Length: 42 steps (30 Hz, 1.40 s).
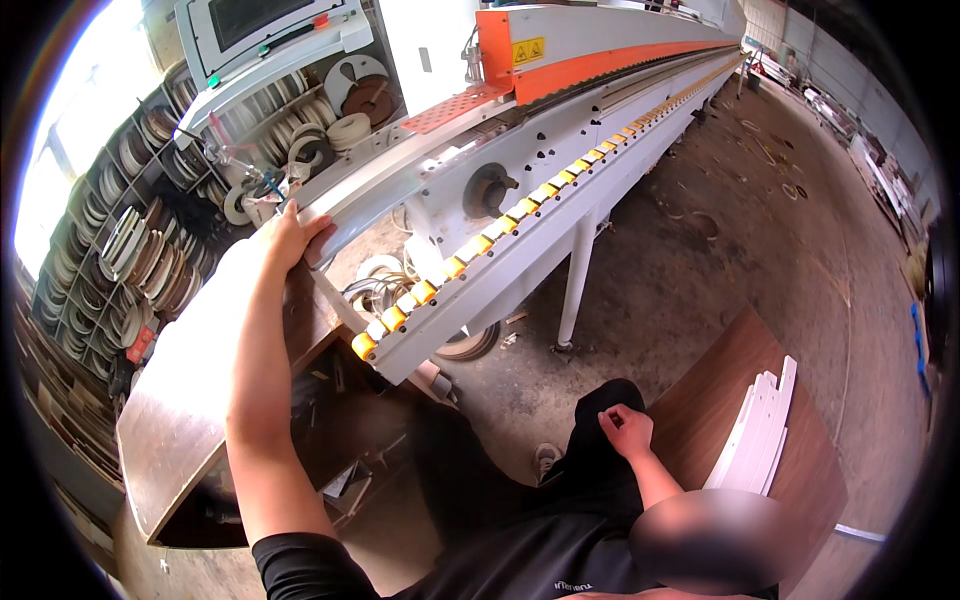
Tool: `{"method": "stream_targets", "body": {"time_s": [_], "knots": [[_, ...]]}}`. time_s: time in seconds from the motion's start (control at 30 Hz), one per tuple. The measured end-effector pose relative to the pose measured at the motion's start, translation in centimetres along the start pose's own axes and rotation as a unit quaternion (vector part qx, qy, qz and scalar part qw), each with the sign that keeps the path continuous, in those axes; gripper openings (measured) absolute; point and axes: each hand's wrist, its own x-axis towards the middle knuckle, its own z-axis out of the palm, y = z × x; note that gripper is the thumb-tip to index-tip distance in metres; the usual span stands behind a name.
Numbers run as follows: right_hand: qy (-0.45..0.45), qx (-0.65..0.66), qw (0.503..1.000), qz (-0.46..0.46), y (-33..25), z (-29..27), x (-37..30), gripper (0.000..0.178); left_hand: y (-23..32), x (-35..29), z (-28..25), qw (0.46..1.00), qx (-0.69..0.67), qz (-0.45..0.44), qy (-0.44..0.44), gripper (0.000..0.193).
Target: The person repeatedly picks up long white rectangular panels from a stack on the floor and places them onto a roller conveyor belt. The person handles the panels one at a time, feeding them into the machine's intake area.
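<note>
My left hand (285,240) reaches forward to the near end of the long machine (480,290). Its fingers bend over the end of a pale, glossy strip (385,205) along the machine's inner side. Whether that strip is a loose piece or part of the machine, I cannot tell. Below the left forearm lies a worn brown worktable (180,430). My right hand (628,430) hangs near my knee, fingers loosely curled, with nothing visible in them. To its right, several narrow white strips (755,425) are stacked on a brown wood-grain board (715,375).
A row of yellow rollers (485,244) runs along the machine's outer rail. An orange and white housing (600,55) covers its far side. A control panel (270,40) stands at upper left, above racks of coiled edging (130,250). Coils lie under the machine.
</note>
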Motion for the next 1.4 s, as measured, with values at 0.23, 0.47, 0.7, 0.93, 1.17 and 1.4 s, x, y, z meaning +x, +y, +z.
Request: {"method": "stream_targets", "body": {"time_s": [0.23,0.47,0.7,0.93,1.17,1.4], "knots": [[0.009,-0.019,1.000,-0.023,0.2,0.3,0.0,0.021,-1.1,0.5,1.0,0.999,-0.035,-0.002,0.013,0.089],[-0.037,-0.085,0.996,0.015,0.8,-0.6,-0.7,0.028,-1.4,2.3,1.9,0.992,-0.104,-0.023,-0.072,0.058],[0.024,0.050,0.998,-0.003,1.0,-2.1,-2.3,0.022,-10.6,6.6,6.0,0.995,-0.053,0.069,-0.039,0.073],[0.153,-0.046,0.972,0.175,8.4,-9.2,-11.2,0.019,-9.6,6.7,5.6,0.996,-0.012,0.076,-0.039,0.075],[0.287,-0.326,0.768,0.470,21.6,-20.5,-28.6,0.066,-10.6,7.5,7.7,0.995,-0.034,0.078,-0.046,0.074],[0.247,-0.188,0.736,0.601,22.2,-24.5,-34.7,0.072,-11.2,8.7,7.6,0.993,-0.050,0.099,-0.039,0.071]]}}
